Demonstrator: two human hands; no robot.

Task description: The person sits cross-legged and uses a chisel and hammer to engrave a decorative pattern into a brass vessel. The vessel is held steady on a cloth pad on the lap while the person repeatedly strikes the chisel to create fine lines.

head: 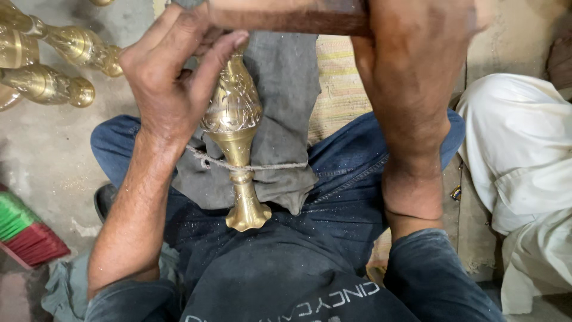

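Hands busy — left hand (pixel 170 77) clasps the brass vase (pixel 234 128), right hand (pixel 411 65) grips a wooden handle (pixel 286 18).

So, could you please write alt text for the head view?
A brass vase lies on a grey cloth across the person's lap, tied with string. The left hand steadies it; the right hand grips a wooden handle.

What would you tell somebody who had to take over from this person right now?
Left hand: gripping the upper end of the engraved brass vase, thumb along its side.
Right hand: wrapped around a wooden handle held across the top of the view; its head is out of frame.
The vase lies on a grey cloth over the lap, tied down at its narrow stem by a cord.
Done: engraving shows on the vase's body.
Left: cannot tell how much.
More brass pieces lie on the floor, upper left.
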